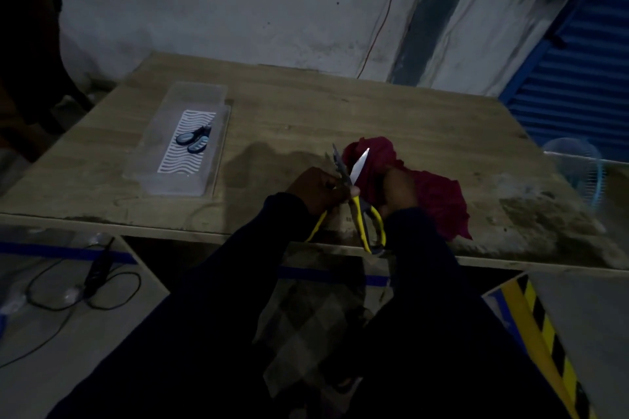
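A pair of yellow-handled scissors (361,214) lies over the near edge of the wooden table (306,112), blades spread and pointing away from me. My left hand (318,189) grips the scissors near the pivot, with one yellow handle sticking out below it. My right hand (400,192) holds a crumpled dark red cloth (439,197) just right of the blades. The cloth spreads over the table to the right. The scene is dim, and finger detail is hard to see.
A clear plastic tray (177,143) with a wavy-patterned liner holds small blue-handled scissors (194,139) on the table's left. A small fan (575,163) stands at the right edge. A cable and adapter (95,272) lie on the floor at left. Hazard tape (544,326) marks the lower right.
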Action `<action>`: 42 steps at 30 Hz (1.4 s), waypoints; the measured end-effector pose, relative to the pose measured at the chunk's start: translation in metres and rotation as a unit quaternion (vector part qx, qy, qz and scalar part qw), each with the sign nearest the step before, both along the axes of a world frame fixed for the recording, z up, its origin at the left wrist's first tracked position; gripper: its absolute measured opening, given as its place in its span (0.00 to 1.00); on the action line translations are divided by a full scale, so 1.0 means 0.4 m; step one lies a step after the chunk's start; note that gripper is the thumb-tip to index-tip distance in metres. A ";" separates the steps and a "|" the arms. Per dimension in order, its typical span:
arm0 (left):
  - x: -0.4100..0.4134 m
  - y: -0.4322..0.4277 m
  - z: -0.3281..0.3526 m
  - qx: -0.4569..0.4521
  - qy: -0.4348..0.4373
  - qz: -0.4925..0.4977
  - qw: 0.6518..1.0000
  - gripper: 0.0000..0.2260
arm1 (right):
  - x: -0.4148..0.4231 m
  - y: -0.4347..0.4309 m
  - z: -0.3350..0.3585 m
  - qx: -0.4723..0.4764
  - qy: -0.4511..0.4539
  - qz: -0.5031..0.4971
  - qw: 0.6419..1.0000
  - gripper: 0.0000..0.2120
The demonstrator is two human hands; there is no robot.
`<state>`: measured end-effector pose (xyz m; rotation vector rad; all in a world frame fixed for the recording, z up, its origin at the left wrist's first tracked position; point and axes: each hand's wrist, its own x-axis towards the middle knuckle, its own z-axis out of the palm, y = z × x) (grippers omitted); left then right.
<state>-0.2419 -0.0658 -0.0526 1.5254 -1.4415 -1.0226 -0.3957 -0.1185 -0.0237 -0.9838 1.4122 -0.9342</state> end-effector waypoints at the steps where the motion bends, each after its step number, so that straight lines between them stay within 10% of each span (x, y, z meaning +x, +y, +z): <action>1: -0.002 0.000 0.003 -0.001 -0.001 0.004 1.000 0.21 | -0.003 0.007 0.001 -0.003 0.009 0.027 1.000 0.08; 9: 0.002 -0.004 -0.002 0.015 0.015 0.019 1.000 0.17 | 0.001 0.059 0.024 -0.055 0.174 0.137 0.974 0.08; 16: -0.004 -0.001 0.020 0.010 -0.029 0.015 0.999 0.16 | 0.034 -0.008 0.046 -0.142 0.486 0.180 0.843 0.15; 23: 0.001 -0.003 0.010 0.008 -0.045 0.016 0.999 0.16 | 0.039 0.014 0.049 -0.150 0.477 0.155 0.852 0.14; 27: -0.001 -0.004 0.010 -0.004 -0.043 0.017 0.999 0.18 | 0.031 0.023 0.026 -0.225 0.520 0.229 0.792 0.12; 30: -0.004 -0.002 0.019 0.005 -0.040 0.010 0.999 0.15 | 0.031 0.002 0.033 -0.166 0.493 0.125 0.845 0.17; 36: 0.000 -0.003 0.015 0.008 -0.046 0.009 0.999 0.14 | 0.026 -0.012 0.006 -0.166 0.517 0.269 0.796 0.13; 42: -0.006 -0.003 0.016 0.009 -0.044 -0.009 0.999 0.17 | 0.019 0.001 0.064 -0.230 0.616 0.209 0.724 0.10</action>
